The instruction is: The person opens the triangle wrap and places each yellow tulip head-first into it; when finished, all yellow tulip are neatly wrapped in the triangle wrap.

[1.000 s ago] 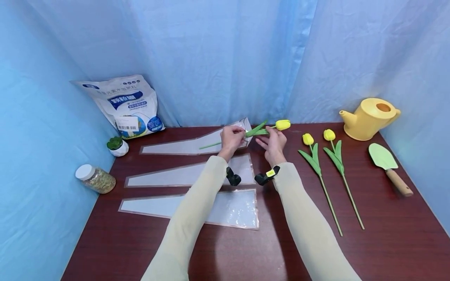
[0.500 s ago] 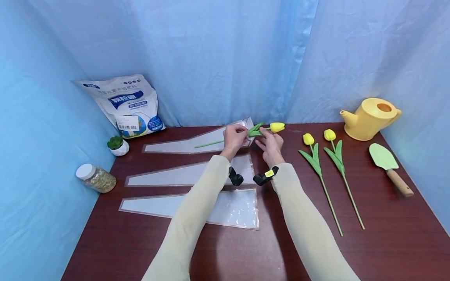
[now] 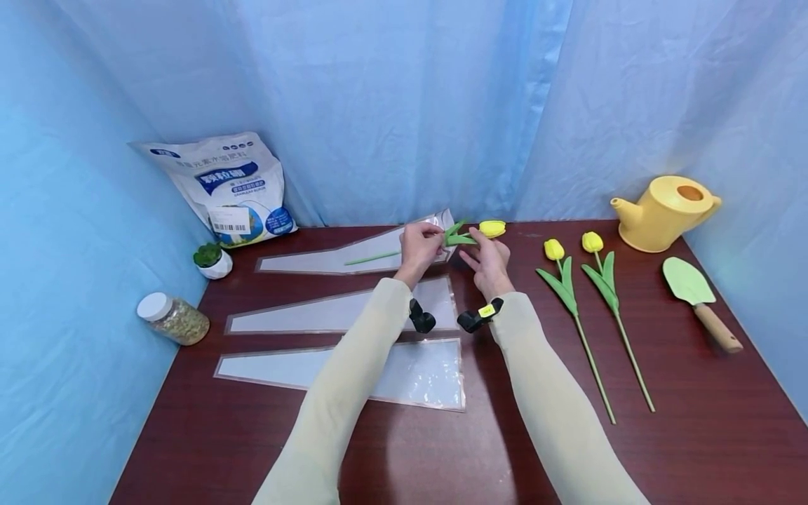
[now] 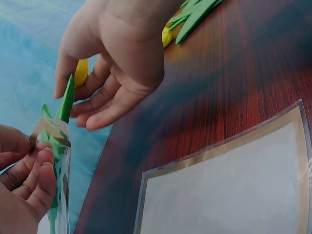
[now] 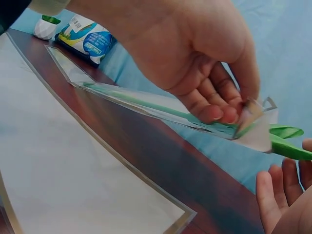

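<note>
In the head view, my left hand pinches the mouth of the rear clear wrapping sleeve, which is narrow at its left end and bent up at its wide right end. A yellow tulip lies with its green stem inside that sleeve. Its bloom and leaf tips stick out of the mouth. My right hand holds the tulip between thumb and fingers, just below the bloom. From the left wrist view, the leaves stand partly within the clear film, and the right hand's fingers hide part of the yellow bloom.
Two more flat sleeves lie nearer me. Two yellow tulips rest at right, by a trowel and yellow watering can. A fertilizer bag, potted succulent and jar stand left.
The tulip has slid left, deeper into the sleeve, and its bloom is closer to the mouth. My right hand moved slightly left with it. My left hand keeps its pinch on the sleeve.
</note>
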Motion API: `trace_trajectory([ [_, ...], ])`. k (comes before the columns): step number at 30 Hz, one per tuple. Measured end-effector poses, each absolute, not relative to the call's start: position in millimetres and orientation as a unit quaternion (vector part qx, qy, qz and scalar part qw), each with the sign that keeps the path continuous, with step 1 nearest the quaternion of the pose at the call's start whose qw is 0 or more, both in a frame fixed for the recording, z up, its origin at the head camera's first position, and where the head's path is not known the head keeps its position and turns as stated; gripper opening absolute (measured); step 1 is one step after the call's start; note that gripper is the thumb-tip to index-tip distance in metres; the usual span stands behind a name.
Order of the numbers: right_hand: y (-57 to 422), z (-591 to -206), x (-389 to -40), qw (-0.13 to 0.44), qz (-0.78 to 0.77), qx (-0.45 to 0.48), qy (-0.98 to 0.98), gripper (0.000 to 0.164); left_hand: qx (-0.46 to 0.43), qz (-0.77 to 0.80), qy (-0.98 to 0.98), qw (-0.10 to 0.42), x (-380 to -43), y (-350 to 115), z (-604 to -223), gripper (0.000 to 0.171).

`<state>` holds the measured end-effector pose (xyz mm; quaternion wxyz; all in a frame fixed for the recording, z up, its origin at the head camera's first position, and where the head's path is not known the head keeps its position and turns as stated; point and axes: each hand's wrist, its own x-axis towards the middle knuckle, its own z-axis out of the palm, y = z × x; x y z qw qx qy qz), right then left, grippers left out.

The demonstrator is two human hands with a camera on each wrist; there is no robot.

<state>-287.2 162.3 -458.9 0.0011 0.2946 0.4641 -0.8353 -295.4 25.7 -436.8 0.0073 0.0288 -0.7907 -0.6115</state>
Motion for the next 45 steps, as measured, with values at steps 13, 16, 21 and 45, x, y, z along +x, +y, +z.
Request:
trace_trajectory([
  [13, 152.1, -465.1, -286.7, 0.003, -0.829, 0.275, 0.486, 0.019, 0.009, -0.597, -0.802, 0.002, -292.5, 34.1, -437.1, 0.012],
  [16, 151.2, -466.6, -286.7, 0.000, -0.828, 0.267, 0.493, 0.018, 0.005, -0.596, -0.803, 0.001, -291.5, 36.9, -436.5, 0.012],
  [21, 151.8, -468.7, -286.8, -0.004, -0.831, 0.260, 0.491, 0.017, -0.026, -0.586, -0.810, -0.017, -291.2, 35.5, -437.4, 0.015],
  [45, 158.5, -467.2, -286.0, 0.001, -0.852, 0.268, 0.449, 0.023, -0.222, -0.245, -0.938, -0.100, -327.7, -90.1, -451.8, 0.120],
])
